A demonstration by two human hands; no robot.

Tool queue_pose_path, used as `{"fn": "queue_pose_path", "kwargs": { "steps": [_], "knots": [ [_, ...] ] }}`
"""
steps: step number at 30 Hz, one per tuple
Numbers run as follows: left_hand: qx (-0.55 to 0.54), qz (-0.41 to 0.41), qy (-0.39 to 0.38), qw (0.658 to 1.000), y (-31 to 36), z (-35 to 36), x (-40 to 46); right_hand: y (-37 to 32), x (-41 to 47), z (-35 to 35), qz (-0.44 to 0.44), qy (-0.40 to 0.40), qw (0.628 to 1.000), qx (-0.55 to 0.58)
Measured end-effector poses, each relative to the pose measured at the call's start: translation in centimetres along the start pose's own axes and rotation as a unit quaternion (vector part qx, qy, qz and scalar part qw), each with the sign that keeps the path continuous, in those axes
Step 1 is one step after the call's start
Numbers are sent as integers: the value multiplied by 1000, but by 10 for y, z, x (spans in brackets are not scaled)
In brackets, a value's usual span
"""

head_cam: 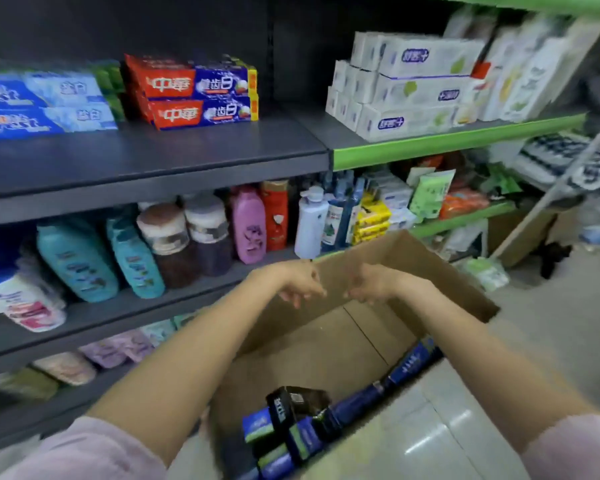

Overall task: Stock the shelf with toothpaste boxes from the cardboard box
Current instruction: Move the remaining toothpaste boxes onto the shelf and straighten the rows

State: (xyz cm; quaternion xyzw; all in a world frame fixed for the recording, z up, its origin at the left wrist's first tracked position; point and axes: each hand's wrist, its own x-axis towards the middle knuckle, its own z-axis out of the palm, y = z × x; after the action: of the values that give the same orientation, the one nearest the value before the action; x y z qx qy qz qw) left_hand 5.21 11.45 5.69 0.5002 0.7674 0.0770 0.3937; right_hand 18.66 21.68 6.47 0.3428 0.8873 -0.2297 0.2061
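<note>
An open cardboard box [312, 348] stands on the floor in front of the shelving. Dark blue and black toothpaste boxes [357, 407] lie along its near right side. My left hand [300, 284] and my right hand [368, 282] hang side by side over the far part of the box, fingers loosely curled and pointing down, with nothing in them. On the grey shelf [153, 157] above stand red-and-blue toothpaste boxes [194, 95] and blue ones [42, 105] at the left. White toothpaste boxes [409, 88] are stacked on the green-edged shelf [447, 143] to the right.
Bare grey shelf lies between the red boxes and the white stack. Shampoo bottles [136, 251] and jars fill the shelf below, level with my hands. Soap packs sit lower still. A slanted pole [551, 188] and floor clutter stand at the right. Tiled floor [551, 323] surrounds the box.
</note>
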Motion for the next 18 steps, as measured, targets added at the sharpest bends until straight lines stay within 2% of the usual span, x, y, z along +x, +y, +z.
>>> {"fn": "queue_pose_path", "kwargs": {
  "steps": [5,8,12,18],
  "knots": [
    [-61,-65,-20,996,24,62,67,89,35,25,4,-88,994,-70],
    [-63,-103,-23,992,24,92,87,118,49,49,-12,-157,981,-112],
    [-51,-140,-72,986,13,124,109,141,76,82,-51,-264,939,-214],
    [-60,-156,-62,984,0,151,123,150,97,109,1,-333,905,-265]
  ]
}}
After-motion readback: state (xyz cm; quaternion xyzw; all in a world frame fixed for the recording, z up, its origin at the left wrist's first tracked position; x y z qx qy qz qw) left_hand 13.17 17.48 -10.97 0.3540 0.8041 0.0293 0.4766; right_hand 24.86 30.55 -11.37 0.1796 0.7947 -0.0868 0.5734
